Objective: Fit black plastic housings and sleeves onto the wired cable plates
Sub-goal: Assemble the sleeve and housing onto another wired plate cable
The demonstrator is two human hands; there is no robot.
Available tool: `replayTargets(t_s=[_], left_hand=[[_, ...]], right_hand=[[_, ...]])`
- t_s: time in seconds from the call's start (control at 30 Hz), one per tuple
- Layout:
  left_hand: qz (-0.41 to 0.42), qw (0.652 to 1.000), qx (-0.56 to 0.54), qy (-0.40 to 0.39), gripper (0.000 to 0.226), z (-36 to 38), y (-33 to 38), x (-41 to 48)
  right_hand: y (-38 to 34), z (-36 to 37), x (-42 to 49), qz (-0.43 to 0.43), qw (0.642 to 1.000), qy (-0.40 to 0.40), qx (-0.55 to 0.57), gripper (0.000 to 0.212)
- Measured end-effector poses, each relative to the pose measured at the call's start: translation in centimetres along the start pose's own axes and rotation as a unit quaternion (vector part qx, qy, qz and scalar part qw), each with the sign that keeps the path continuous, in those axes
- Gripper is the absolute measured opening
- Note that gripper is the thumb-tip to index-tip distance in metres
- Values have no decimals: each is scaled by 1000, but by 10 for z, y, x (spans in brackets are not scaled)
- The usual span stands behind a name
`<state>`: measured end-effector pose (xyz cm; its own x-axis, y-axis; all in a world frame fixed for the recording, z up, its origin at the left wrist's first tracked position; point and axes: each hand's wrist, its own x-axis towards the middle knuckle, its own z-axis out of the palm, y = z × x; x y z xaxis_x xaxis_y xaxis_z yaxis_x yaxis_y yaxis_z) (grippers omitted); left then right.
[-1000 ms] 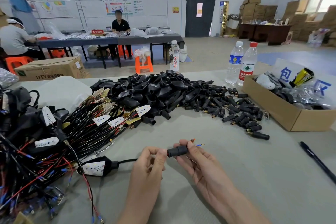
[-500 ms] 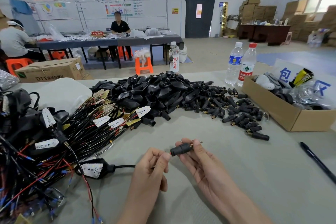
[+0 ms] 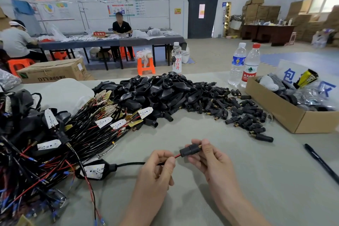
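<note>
My right hand (image 3: 209, 159) pinches a small black sleeve (image 3: 189, 150) with a brass tip, tilted up to the right. A red wire (image 3: 177, 156) runs out of its lower end into my left hand (image 3: 158, 169), which pinches the black cable (image 3: 130, 164). That cable leads left to a white dotted plate seated in a black housing (image 3: 95, 171) lying on the table. A pile of loose black housings (image 3: 156, 90) and a spread of sleeves (image 3: 244, 115) lie further back. Wired plates (image 3: 102, 115) are heaped at the left.
An open cardboard box (image 3: 286, 115) with mixed parts stands at the right. Two water bottles (image 3: 244, 64) and a third bottle (image 3: 177, 58) stand behind the piles. A black pen (image 3: 321, 161) lies at the right edge. People sit at a far table.
The sleeve has slid along the wires toward their ends: the bare orange and blue tips that stuck out a second ago are now inside it, and red wire shows between my hands.
</note>
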<state>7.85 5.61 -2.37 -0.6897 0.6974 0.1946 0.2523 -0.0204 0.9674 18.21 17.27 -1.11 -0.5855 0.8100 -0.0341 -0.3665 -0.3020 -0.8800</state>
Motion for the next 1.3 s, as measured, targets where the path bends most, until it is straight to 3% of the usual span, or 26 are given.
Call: replayTargets(t_s=[0.23,0.47,0.67,0.93,1.13,1.3], left_hand=[[-10,999,22,35,26,2,-3,1],[-8,996,83,28,17,-3,-7,2],[26,990,137,34,14,-5,-6,-1],[23,982,186,25,13,-9,-7,0],[46,978,202,34,13,-9,-1,-3],[59,963,260,31,15,-8,3,-5]], right_hand=[[4,3,-3,50,997,-53,0,37],[-4,-3,2,45,998,-27,31,36],[-2,2,-4,52,994,-71,-68,35],[-5,-2,0,44,998,-45,-19,35],[-3,-1,0,42,995,-65,-59,33],[-3,-5,4,5,996,-22,-82,30]])
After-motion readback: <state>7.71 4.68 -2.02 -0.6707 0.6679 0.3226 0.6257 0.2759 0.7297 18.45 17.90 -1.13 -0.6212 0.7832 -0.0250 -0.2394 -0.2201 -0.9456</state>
